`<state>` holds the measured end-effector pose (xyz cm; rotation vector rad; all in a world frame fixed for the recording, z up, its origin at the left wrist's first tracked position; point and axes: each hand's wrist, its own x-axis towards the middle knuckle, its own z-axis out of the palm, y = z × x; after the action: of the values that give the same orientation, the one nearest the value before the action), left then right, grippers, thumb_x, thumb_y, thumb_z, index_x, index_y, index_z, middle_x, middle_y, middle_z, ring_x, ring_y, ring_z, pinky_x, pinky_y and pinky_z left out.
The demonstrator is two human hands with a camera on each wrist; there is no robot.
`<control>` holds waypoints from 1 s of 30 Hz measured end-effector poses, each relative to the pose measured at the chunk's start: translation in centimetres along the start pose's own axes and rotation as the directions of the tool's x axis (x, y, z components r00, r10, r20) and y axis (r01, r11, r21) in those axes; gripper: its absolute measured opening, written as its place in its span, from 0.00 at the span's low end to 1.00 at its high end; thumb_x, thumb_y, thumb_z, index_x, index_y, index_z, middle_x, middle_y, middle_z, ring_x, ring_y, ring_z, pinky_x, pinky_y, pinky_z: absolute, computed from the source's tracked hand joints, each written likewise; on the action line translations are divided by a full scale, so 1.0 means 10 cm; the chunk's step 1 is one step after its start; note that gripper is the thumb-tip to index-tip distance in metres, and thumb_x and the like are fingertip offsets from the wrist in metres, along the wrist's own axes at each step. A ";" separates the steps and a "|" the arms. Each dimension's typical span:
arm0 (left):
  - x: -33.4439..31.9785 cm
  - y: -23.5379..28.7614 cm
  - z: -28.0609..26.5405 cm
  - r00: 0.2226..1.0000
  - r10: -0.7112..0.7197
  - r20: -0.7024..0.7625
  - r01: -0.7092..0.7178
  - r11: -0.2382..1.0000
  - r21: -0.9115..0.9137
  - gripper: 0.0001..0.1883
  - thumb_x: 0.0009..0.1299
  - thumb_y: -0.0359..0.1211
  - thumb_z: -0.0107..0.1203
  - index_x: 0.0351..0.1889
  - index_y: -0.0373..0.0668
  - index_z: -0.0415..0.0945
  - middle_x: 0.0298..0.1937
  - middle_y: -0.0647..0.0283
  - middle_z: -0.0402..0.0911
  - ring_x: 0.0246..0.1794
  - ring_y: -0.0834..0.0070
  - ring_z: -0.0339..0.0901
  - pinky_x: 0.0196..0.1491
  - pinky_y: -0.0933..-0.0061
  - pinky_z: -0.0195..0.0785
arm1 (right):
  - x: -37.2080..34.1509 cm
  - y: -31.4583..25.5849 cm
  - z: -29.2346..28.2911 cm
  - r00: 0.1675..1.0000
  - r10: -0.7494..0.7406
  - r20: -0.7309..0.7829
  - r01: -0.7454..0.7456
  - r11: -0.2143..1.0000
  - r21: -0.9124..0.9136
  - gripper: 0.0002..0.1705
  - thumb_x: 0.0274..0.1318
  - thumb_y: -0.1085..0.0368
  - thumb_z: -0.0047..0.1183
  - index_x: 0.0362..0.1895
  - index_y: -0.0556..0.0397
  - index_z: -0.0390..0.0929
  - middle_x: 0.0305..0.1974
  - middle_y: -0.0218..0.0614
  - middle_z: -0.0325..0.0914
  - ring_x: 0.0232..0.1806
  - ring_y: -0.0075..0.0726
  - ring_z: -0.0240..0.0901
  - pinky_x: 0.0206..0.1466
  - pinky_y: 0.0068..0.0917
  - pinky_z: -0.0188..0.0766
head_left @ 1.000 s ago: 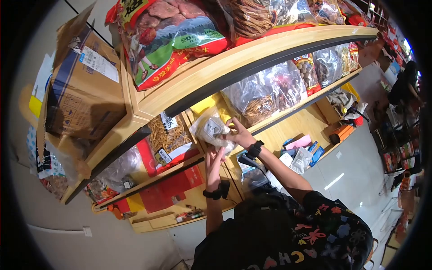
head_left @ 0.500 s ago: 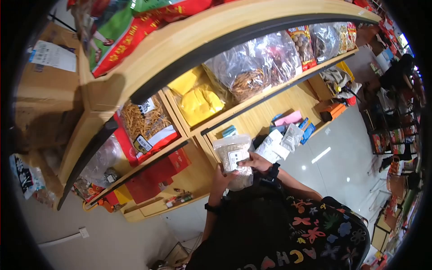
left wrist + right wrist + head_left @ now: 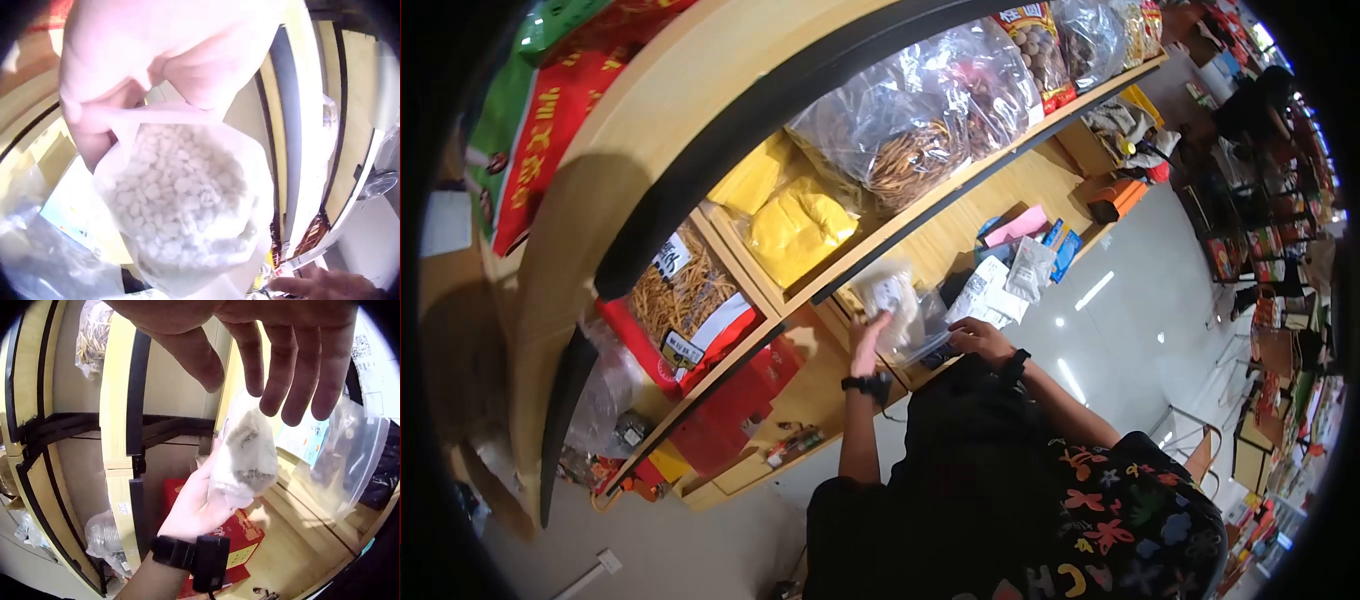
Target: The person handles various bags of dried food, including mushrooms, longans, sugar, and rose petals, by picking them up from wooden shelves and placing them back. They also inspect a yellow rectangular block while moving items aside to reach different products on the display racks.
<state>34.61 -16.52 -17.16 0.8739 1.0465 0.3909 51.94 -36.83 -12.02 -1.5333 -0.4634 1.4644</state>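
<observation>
A clear plastic bag of small pale pieces (image 3: 890,298) is tilted over the lower shelf compartment. The left hand (image 3: 866,346) grips it at one edge. In the left wrist view, the left hand (image 3: 156,56) pinches the top of the bag (image 3: 181,187), which hangs below the fingers. The right hand (image 3: 983,340) is apart from the bag, to its right, near a clear plastic bag. Seen in the right wrist view, the right hand (image 3: 275,344) has its fingers extended and holds nothing; beyond them the left hand (image 3: 197,509) supports the bag (image 3: 247,456).
Yellow packages (image 3: 800,232) and a bag of dried strips (image 3: 680,295) fill the shelf sections above. White packets (image 3: 985,295) and a pink item (image 3: 1017,226) lie on the lower shelf. A red package (image 3: 735,410) lies at the left. The black-edged upper shelf (image 3: 700,150) overhangs.
The right hand has let go of the bag and moved right. The left hand has kept its hold, and the bag has shifted slightly left and up. The head view has moved too.
</observation>
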 end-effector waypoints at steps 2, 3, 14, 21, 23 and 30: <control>0.42 -0.10 -0.08 0.998 0.039 -0.053 -0.040 0.999 -0.020 0.33 0.55 0.30 0.68 0.57 0.30 0.64 0.46 0.55 0.78 0.42 0.71 0.78 0.44 0.74 0.72 | -0.12 0.06 -0.12 0.997 0.061 -0.041 -0.062 0.998 -0.025 0.24 0.62 0.58 0.49 0.55 0.63 0.68 0.44 0.40 0.77 0.45 0.32 0.75 0.50 0.28 0.72; 0.54 -0.08 -0.08 0.999 0.031 -0.032 -0.034 0.995 -0.092 0.31 0.56 0.31 0.67 0.56 0.30 0.66 0.46 0.56 0.78 0.42 0.71 0.77 0.45 0.74 0.72 | -0.12 0.22 -0.20 0.995 0.064 -0.070 -0.065 0.998 -0.010 0.24 0.61 0.56 0.50 0.53 0.61 0.70 0.40 0.38 0.78 0.42 0.31 0.75 0.47 0.27 0.72; 1.14 -0.65 -0.27 0.804 0.568 -0.175 -0.254 0.595 0.763 0.27 0.63 0.34 0.57 0.59 0.34 0.63 0.60 0.48 0.68 0.61 0.54 0.65 0.62 0.61 0.57 | -0.19 0.40 -0.30 0.985 0.116 -0.126 -0.129 0.987 -0.095 0.23 0.62 0.53 0.48 0.51 0.60 0.72 0.37 0.39 0.78 0.40 0.32 0.75 0.44 0.28 0.72; -0.30 0.36 0.33 0.885 0.356 0.301 -0.445 0.838 0.316 0.14 0.71 0.32 0.50 0.52 0.36 0.70 0.49 0.54 0.78 0.50 0.70 0.77 0.52 0.72 0.69 | 0.01 -0.23 -0.02 0.997 -0.024 -0.072 0.003 0.959 -0.284 0.20 0.61 0.56 0.50 0.50 0.58 0.74 0.38 0.40 0.79 0.39 0.33 0.75 0.45 0.30 0.71; -0.70 0.86 0.46 0.858 0.335 0.388 -0.460 0.839 0.292 0.12 0.72 0.30 0.49 0.51 0.37 0.71 0.48 0.54 0.79 0.49 0.70 0.77 0.52 0.72 0.69 | 0.07 -0.44 0.07 0.993 -0.115 -0.038 0.098 0.946 -0.309 0.19 0.61 0.58 0.50 0.50 0.57 0.74 0.39 0.39 0.79 0.40 0.34 0.75 0.44 0.30 0.71; -1.08 2.05 0.40 0.689 0.718 0.095 -0.697 0.622 0.357 0.11 0.71 0.27 0.50 0.51 0.35 0.72 0.51 0.60 0.75 0.50 0.73 0.74 0.54 0.73 0.68 | 0.22 -1.55 0.53 0.876 -0.471 0.103 0.472 0.795 -0.381 0.13 0.62 0.63 0.50 0.48 0.56 0.73 0.37 0.40 0.79 0.38 0.34 0.77 0.42 0.30 0.71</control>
<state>35.27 -12.85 6.04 1.6416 0.7887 0.9142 52.51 -25.50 0.06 -1.5674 -1.1185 1.0126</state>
